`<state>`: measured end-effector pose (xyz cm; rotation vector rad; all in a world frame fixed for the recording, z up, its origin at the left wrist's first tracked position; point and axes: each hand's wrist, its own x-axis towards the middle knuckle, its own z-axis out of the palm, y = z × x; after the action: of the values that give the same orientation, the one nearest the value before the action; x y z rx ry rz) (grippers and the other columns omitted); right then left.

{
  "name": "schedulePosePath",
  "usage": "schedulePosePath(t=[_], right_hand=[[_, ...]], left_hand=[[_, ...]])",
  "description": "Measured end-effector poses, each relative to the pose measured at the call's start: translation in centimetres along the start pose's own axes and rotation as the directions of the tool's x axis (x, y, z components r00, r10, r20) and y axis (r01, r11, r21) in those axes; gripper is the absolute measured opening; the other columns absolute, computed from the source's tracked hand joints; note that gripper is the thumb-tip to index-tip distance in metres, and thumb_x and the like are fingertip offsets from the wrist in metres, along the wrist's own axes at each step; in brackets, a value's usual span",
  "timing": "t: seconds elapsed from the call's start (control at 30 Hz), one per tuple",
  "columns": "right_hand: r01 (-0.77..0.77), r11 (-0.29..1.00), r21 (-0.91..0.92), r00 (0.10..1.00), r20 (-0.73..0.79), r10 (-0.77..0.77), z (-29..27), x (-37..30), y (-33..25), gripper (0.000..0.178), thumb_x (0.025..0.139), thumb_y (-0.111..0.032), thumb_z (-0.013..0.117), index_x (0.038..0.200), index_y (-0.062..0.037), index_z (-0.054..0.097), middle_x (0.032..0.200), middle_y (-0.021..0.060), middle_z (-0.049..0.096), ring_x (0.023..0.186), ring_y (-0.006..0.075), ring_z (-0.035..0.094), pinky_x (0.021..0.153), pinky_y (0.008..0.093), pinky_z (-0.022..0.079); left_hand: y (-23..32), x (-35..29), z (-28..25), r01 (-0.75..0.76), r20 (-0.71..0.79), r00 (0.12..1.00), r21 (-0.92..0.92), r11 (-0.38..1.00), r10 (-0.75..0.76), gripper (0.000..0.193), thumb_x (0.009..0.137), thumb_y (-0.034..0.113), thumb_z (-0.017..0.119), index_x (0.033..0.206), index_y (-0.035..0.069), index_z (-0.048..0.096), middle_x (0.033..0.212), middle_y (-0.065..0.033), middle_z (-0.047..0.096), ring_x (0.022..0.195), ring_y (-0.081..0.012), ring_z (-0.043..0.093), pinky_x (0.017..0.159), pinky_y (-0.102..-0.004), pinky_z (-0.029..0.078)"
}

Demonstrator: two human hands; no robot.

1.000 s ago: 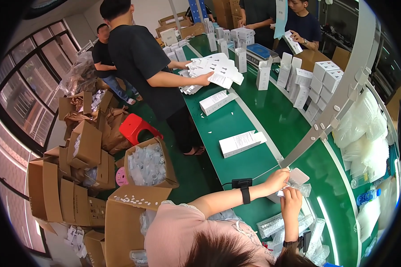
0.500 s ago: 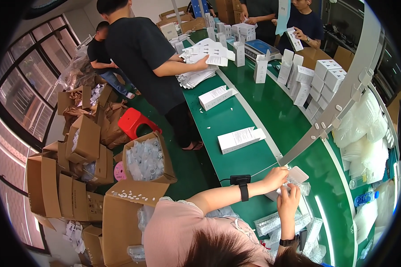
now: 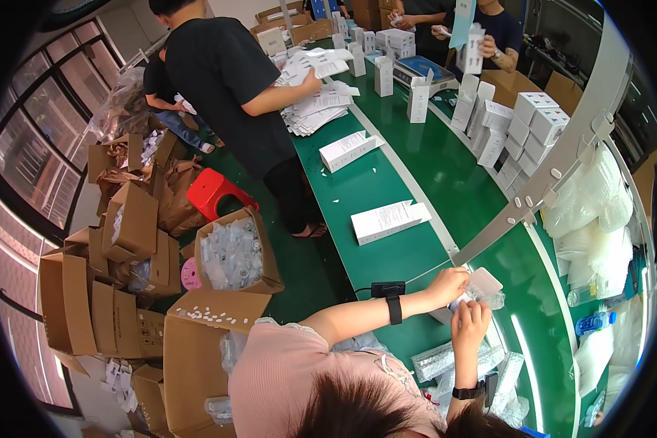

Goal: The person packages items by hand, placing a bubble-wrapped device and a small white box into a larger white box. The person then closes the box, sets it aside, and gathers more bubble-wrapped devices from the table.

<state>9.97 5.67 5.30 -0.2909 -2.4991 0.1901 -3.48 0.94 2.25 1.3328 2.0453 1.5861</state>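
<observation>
A small white carton (image 3: 441, 315) with a raised flap (image 3: 485, 280) is at the table's near end, between my hands. My left hand (image 3: 447, 286) curls closed at its top, beside the flap. Clear bubble wrap (image 3: 493, 299) sticks out at the carton's mouth, and my right hand (image 3: 471, 321) has its bent fingers closed on this wrapped piece. What lies inside the wrap is hidden, and the fingers cover much of the carton. Several bubble-wrapped packs (image 3: 434, 360) lie next to my right forearm.
Two open white cartons (image 3: 390, 222) (image 3: 349, 151) lie further along the green table (image 3: 387, 274). A slanted grey metal post (image 3: 507, 219) rises beside my hands. White boxes (image 3: 540, 120) are stacked beyond it. Brown cartons (image 3: 197, 358) and a red stool (image 3: 217, 194) stand left. A co-worker (image 3: 223, 80) holds flat white sheets.
My hands stay at the carton, their fingers slightly shifted. The co-worker at left has drawn the sheets back, and another across the table has moved a white box. The view has shifted slightly.
</observation>
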Motion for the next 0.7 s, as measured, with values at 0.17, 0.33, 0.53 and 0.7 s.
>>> schedulePosePath(t=[0.17,0.33,0.53,0.7], right_hand=[[-0.001,1.0,-0.014,0.983,0.182,0.003,-0.4,0.2,-0.5,0.02,0.067,-0.008,0.06,0.086,-0.0015,0.057,0.086,0.009,0.052,0.085,0.0278,0.048,0.079,0.0411,0.035],[0.018,0.999,0.034,0.974,0.224,-0.025,-0.3,0.0,-0.3,0.025,0.066,-0.007,0.06,0.091,-0.0022,0.056,0.085,0.0098,0.053,0.084,0.027,0.049,0.08,0.0412,0.036],[-0.18,0.972,-0.152,0.965,-0.22,0.144,-0.8,-0.7,-0.3,0.03,0.065,-0.006,0.06,0.094,-0.0037,0.056,0.083,0.0112,0.053,0.082,0.0275,0.05,0.079,0.043,0.037],[-0.418,0.876,0.24,0.883,-0.118,0.454,0.3,-0.4,1.1,0.023,0.065,-0.005,0.061,0.088,-0.0031,0.057,0.083,0.0107,0.054,0.084,0.0268,0.05,0.078,0.0439,0.038]], left_hand=[[0.1,0.1,-0.1,0.013,0.021,1.0,-0.016,1.0,-0.013,0.016,0.06,0.004,0.065,0.065,0.002,0.05,0.069,-0.0112,0.052,0.067,-0.0305,0.055,0.057,-0.0378,0.043],[0.1,0.0,-0.4,0.045,0.048,0.998,-0.028,0.999,-0.044,0.017,0.06,0.004,0.065,0.066,0.002,0.05,0.07,-0.0113,0.053,0.068,-0.0304,0.055,0.058,-0.0379,0.042],[-0.1,0.1,-0.2,0.01,0.04,0.999,-0.029,1.0,-0.008,0.018,0.06,0.005,0.066,0.066,0.001,0.05,0.071,-0.012,0.053,0.067,-0.0307,0.055,0.057,-0.038,0.042],[-0.5,0.7,-0.5,0.004,0.037,0.999,-0.018,1.0,-0.003,0.019,0.06,0.006,0.067,0.066,0.001,0.05,0.071,-0.0124,0.053,0.066,-0.0311,0.055,0.056,-0.0376,0.042]])
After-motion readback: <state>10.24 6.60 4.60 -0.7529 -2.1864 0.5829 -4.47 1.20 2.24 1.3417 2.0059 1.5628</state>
